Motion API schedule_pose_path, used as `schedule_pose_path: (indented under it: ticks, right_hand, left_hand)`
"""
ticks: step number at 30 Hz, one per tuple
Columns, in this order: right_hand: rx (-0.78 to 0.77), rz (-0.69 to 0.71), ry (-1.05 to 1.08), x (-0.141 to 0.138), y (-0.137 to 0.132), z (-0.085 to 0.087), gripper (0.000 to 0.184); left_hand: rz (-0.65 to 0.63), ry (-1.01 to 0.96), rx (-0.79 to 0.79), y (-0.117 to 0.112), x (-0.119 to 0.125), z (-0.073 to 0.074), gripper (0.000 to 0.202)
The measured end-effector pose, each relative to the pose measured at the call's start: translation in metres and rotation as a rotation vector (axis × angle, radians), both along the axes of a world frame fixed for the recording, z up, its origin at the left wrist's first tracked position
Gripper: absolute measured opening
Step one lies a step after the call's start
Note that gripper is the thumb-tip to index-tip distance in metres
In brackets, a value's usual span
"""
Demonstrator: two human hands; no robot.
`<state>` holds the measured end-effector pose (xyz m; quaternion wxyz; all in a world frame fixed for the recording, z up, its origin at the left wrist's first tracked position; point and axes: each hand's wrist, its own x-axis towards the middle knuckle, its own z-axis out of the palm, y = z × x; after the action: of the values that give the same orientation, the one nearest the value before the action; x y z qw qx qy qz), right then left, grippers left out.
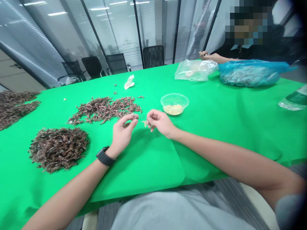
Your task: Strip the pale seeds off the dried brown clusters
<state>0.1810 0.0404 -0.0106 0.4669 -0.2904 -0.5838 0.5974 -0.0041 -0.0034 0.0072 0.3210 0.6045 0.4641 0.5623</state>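
My left hand [122, 131], with a dark watch on its wrist, pinches a small dried brown piece [134, 117] between thumb and forefinger. Close on its right, my right hand [160, 123] has its fingers drawn together at a few pale yellow bits [145, 123]. Just beyond that hand stands a clear plastic bowl [175, 98] with pale yellow grains [173, 109] in its bottom. A loose spread of dried brown pieces [105, 108] lies behind my left hand. Left of my wrist is a thicker, darker heap [59, 148] of similar pieces.
A green cloth [153, 166] covers the table. Another brown pile [14, 107] lies at the far left. Crumpled white paper [129, 82], a clear bag [195, 70] and a filled blue bag [251, 73] lie toward the back. A person's hand [211, 57] shows behind the bags.
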Motion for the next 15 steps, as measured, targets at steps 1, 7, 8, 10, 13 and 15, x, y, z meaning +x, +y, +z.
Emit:
schedule_pose_path:
  ticks: [1, 7, 8, 10, 13, 15]
  right_hand:
    - [-0.085, 0.084, 0.063, 0.0006, -0.0001, 0.0011, 0.019]
    - [-0.328, 0.357, 0.198, 0.0045, -0.0043, 0.0080, 0.022]
    - [-0.332, 0.376, 0.208, 0.0050, -0.0048, 0.0087, 0.021]
    - [-0.333, 0.406, 0.228, 0.0059, -0.0051, 0.0093, 0.019]
    - [-0.339, 0.430, 0.243, 0.0074, -0.0045, 0.0090, 0.017]
    - [-0.345, 0.442, 0.249, 0.0081, -0.0041, 0.0089, 0.016]
  left_hand:
    - [0.009, 0.019, 0.002, 0.0006, -0.0008, -0.0001, 0.021]
    - [0.028, 0.045, 0.015, 0.0033, -0.0011, -0.0032, 0.020]
    - [0.026, 0.046, 0.022, 0.0035, -0.0007, -0.0038, 0.020]
    - [0.026, 0.059, 0.029, 0.0040, -0.0004, -0.0052, 0.020]
    - [0.039, 0.091, 0.035, 0.0054, -0.0013, -0.0082, 0.019]
    - [0.036, 0.115, 0.044, 0.0063, -0.0022, -0.0101, 0.018]
